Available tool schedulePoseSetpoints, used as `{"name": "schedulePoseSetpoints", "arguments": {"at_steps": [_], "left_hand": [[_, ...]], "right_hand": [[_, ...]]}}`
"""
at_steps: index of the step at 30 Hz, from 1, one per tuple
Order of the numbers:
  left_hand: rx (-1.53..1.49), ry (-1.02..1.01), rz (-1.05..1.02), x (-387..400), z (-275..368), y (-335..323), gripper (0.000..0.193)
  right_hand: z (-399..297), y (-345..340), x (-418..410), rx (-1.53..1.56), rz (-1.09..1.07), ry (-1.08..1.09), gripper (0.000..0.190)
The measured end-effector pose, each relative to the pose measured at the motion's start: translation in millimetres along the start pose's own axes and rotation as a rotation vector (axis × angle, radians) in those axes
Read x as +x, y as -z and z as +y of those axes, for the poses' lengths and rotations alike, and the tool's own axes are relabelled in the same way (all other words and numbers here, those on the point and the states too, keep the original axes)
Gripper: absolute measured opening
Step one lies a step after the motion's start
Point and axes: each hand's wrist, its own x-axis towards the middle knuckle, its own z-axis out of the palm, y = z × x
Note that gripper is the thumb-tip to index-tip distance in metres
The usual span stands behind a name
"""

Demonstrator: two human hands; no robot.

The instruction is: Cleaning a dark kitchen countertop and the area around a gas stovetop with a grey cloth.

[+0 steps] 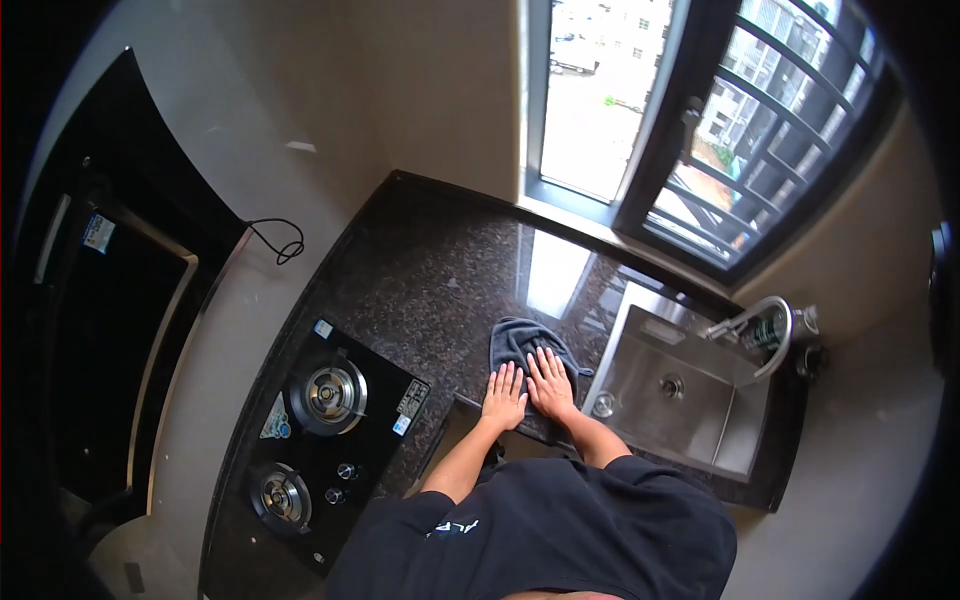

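My left hand (505, 397) lies flat on a dark grey cloth (517, 335), palm down with the fingers stretched out. Beside it, my right hand (550, 382) presses on the same cloth, also palm down. The two hands are close together, and neither grips the fabric. The cloth is spread on the dark speckled stone countertop (420, 277), near its front edge. A small loop sticks out on the cloth's right side, towards the sink. Part of the cloth is hidden under my hands.
On the right is a stainless steel sink (652, 367) with a curved faucet (784, 330) and a bottle (765, 334) behind it. A black gas hob (367, 405) with two burners sits to the left. A range hood (112, 315) hangs at far left. A barred window (750, 150) stands behind the counter.
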Motion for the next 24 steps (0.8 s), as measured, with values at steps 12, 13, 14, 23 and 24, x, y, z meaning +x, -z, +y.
{"name": "schedulePoseSetpoints", "arguments": {"at_steps": [12,13,14,23,24], "left_hand": [[-0.009,-0.069,-0.062,-65.4,87.0,-25.5,0.075],[-0.003,-0.072,-0.041,-71.5,91.8,-29.5,0.076],[-0.055,-0.085,-0.002,-73.3,94.8,-32.1,0.076],[-0.25,-0.175,0.151,-48.3,139.8,0.1,0.06],[-0.265,-0.253,0.212,-44.3,143.6,-1.5,0.062]], "right_hand": [[4.4,14.8,-140.4,0.004,0.081,-0.12,0.06],[5.6,19.0,-149.3,0.001,0.072,-0.118,0.061],[6.4,22.5,-154.1,-0.011,0.065,-0.122,0.061],[26.8,32.7,-215.0,-0.088,0.056,-0.282,0.064],[26.5,34.9,-220.0,-0.093,0.063,-0.3,0.064]]}}
